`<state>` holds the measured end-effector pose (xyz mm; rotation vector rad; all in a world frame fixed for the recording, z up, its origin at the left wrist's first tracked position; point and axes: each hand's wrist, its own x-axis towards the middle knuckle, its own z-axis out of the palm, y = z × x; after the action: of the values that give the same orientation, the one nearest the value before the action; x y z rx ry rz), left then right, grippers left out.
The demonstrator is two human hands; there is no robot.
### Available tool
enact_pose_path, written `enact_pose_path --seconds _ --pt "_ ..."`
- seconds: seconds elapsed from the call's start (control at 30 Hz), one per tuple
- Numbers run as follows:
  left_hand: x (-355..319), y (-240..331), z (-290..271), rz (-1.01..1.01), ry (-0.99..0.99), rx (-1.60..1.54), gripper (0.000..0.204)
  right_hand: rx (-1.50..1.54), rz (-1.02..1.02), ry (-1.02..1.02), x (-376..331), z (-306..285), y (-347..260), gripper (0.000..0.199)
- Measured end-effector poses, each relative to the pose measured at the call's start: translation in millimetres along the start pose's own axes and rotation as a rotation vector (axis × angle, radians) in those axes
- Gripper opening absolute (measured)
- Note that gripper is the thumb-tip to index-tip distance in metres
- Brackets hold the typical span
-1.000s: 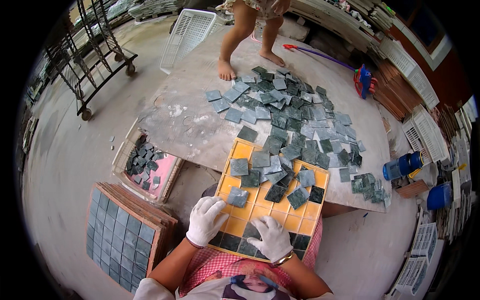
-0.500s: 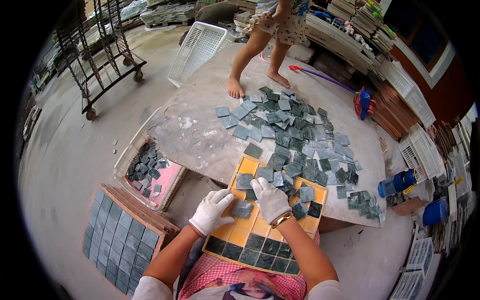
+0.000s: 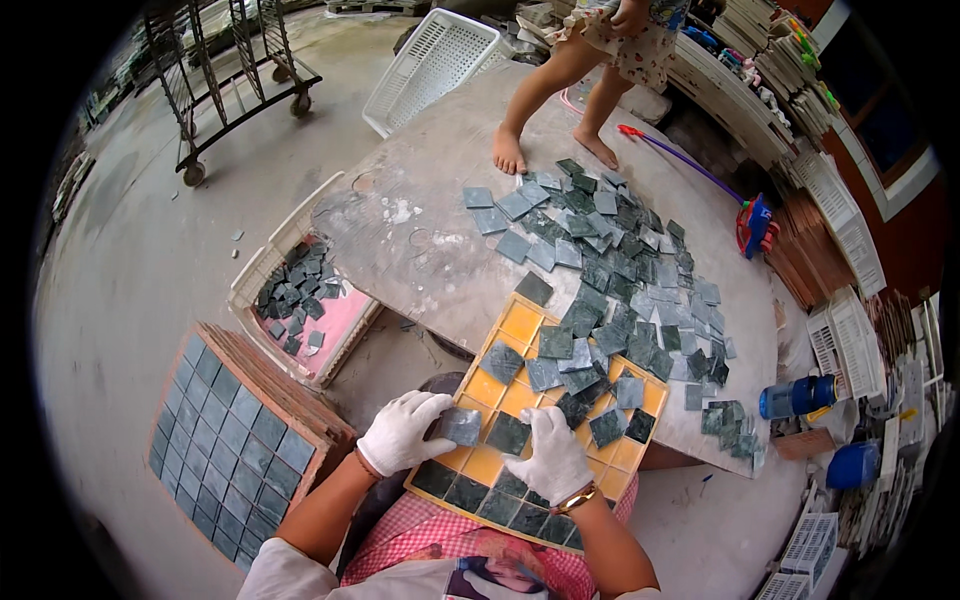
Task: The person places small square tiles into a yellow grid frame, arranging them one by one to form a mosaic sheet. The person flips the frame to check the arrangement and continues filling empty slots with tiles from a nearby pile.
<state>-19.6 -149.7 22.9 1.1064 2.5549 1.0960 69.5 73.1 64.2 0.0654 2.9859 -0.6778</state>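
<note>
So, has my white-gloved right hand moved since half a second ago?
Yes. Your right hand has moved toward you, farther from the flat grey tabletop, along the yellow gridded tray.

You had soft, fairly bright, even light on the floor; source direction unclear. Shadows were diffuse, deepest under the table. The pale tile at your left hand threw a dull sheen. Your right hand and its dark tile looked slightly smeared. Fisheye bowed your straight edges; black vignette ate the corners; detail softened near the rim.
</note>
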Motion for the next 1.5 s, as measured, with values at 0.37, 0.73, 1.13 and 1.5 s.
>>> enact_pose_path --seconds 0.37,0.73,1.13,1.5 --pt "-30 -15 -1 -0.099 0.141 -0.137 0.057 -0.012 0.014 0.016 -24 41 -18 0.051" --pt "-31 -13 0 -0.144 0.189 -0.202 0.061 -0.03 -0.372 0.082 -16 34 -17 0.03" --pt "-34 3 3 -0.413 0.11 -0.702 0.057 0.221 -0.356 -0.047 -23 41 24 0.027" --pt "-16 33 45 -0.438 -0.483 -1.441 0.042 0.676 -0.203 0.107 -35 0 1 0.055"
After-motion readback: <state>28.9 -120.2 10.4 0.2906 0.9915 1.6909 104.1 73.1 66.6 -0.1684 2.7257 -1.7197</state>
